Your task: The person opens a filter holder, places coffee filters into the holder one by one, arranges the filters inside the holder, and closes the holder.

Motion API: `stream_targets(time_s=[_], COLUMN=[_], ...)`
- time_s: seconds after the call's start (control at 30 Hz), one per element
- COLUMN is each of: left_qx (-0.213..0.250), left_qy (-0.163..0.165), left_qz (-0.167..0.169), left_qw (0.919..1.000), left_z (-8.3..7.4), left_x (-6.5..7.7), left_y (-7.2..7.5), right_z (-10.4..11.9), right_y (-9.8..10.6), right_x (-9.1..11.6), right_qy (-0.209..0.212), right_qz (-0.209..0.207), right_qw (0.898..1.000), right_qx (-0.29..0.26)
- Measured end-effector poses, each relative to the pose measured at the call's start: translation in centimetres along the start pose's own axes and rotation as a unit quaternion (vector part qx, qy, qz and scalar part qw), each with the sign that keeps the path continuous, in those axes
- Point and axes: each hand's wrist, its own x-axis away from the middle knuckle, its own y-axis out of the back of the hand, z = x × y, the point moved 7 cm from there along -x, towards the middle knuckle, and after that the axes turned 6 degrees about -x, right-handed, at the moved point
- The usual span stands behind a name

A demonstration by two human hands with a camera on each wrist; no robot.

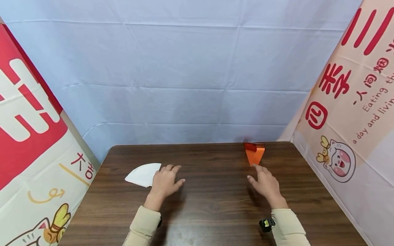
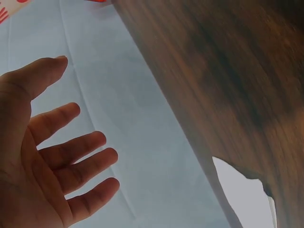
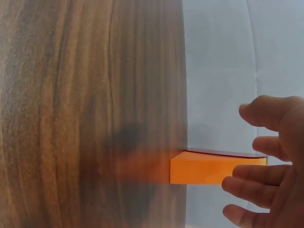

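Note:
A white fan-shaped stack of paper, like cone coffee filters [image 1: 143, 175], lies flat on the left part of the table. Just right of it is my left hand [image 1: 164, 182], palm down with loosely spread fingers and nothing in them. In the left wrist view the white paper [image 2: 247, 199] shows at the lower right, apart from the fingers. Toward the back right stands an orange translucent wedge-shaped holder [image 1: 254, 155], narrow at its foot. My right hand [image 1: 266, 184] hovers in front of it, fingers relaxed and holding nothing; in the right wrist view the fingers overlap the orange holder [image 3: 204, 168].
The dark wood-grain table [image 1: 212, 205] has rounded back corners. A pale cloth [image 1: 184, 75] hangs behind it. Printed cloths with red lettering and cartoon cats flank it at left [image 1: 18, 164] and right [image 1: 354, 119].

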Motion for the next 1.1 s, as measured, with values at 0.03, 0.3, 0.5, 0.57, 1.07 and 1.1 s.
stream_targets(time_s=[0.03, 0.3, 0.5, 0.57, 1.07, 1.1], left_qx=[-0.001, 0.007, -0.002, 0.001, 0.025, 0.024], left_qy=[-0.001, -0.013, -0.014, -0.015, -0.015, -0.014], left_qz=[-0.001, -0.010, -0.004, 0.000, 0.005, 0.006], left_qw=[1.0000, 0.9998, 0.9999, 0.9999, 0.9995, 0.9996], left_z=[-0.2, -1.5, -2.3, -2.5, -3.9, -3.9], left_x=[0.0, -0.3, -0.4, -0.5, -1.0, -1.1], left_y=[0.0, -0.4, -0.9, -1.0, -1.9, -1.9], right_z=[-0.1, -1.2, -1.6, -1.8, -3.4, -3.5], right_y=[0.0, -0.3, -0.2, -0.2, -0.7, -0.8], right_x=[0.0, -0.2, -0.5, -0.6, -1.4, -1.5], right_qy=[-0.003, -0.029, -0.041, -0.042, -0.081, -0.084], right_qz=[-0.003, -0.013, -0.029, -0.033, -0.034, -0.034], right_qw=[1.000, 0.999, 0.999, 0.999, 0.996, 0.996], right_qx=[-0.003, -0.008, -0.011, -0.009, -0.017, -0.019])
